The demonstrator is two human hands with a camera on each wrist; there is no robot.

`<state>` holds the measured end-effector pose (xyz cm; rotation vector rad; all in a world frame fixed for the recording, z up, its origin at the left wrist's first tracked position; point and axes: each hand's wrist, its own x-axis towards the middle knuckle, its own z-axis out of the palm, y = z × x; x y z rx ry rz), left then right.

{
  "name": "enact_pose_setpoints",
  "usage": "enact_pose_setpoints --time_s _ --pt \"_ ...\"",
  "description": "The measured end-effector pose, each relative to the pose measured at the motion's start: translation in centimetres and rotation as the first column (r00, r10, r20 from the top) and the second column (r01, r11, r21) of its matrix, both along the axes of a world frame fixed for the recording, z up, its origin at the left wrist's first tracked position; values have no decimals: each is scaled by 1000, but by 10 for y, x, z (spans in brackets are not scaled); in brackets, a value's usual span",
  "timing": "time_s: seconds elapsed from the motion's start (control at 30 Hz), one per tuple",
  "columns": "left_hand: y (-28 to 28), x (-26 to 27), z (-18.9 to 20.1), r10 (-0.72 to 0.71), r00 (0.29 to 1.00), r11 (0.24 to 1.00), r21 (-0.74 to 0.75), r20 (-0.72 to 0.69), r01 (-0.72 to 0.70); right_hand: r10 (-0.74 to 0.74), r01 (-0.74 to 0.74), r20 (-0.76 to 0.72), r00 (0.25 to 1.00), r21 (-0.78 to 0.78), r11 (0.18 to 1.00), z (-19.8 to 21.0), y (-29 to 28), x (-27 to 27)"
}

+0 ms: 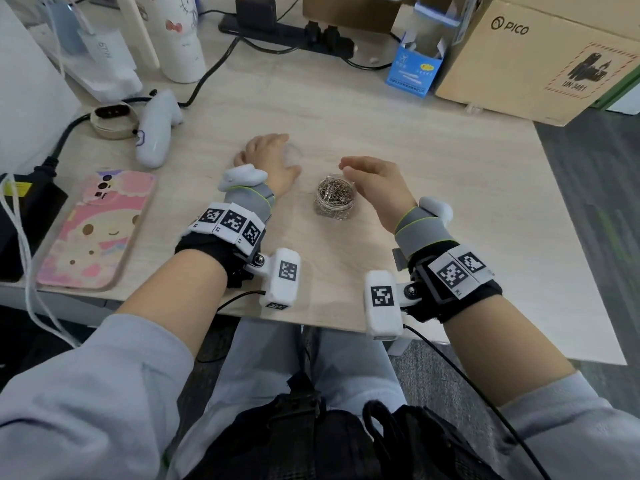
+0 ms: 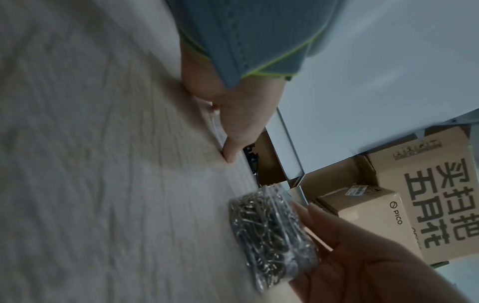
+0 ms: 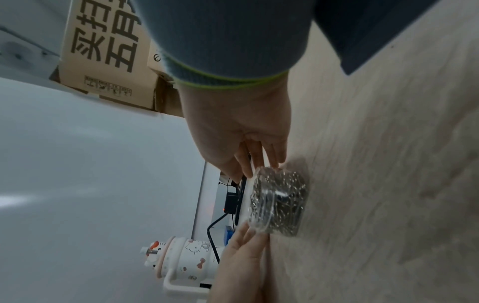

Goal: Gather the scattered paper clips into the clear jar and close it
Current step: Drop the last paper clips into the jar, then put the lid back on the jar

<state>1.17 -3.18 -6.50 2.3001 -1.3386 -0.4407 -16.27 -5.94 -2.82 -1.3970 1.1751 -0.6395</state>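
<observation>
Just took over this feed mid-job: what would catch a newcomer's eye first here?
The clear jar packed with silvery paper clips stands mid-table with its mouth open. The right hand hovers open just beside it, while the left hand lies farther left over a clear round lid. A bright pink phone case lies at the table's left edge.

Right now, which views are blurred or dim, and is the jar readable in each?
Head view: bright, sharp at centre, wide-angle bending at the edges; jar and clips clear. Left wrist view: dim, motion-smeared; jar streaked. Right wrist view: dim and soft; jar readable, with a glare spot on its wall.
</observation>
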Motion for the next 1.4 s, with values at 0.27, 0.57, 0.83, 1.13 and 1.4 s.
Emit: enact_pose_setpoints --time_s 0.27,0.57,0.83,1.13,1.4 --pt "0 -19 32 -269 848 901 -431 -457 54 -17 11 194 981 35 999 11 -7 -4" --pt "16 -50 59 -471 716 838 -515 -515 181 77 -100 317 945 56 993 27 3 -13" --pt "26 -62 62 -496 679 810 -570 -541 137 50 -282 631 774 273 920 28 9 -23" --pt "29 -53 58 -489 737 836 -492 -467 243 6 -46 452 892 79 996 33 11 -27" --pt "44 -43 12 -286 934 951 51 -216 304 100 -179 -282 954 -269 946 20 12 -20"
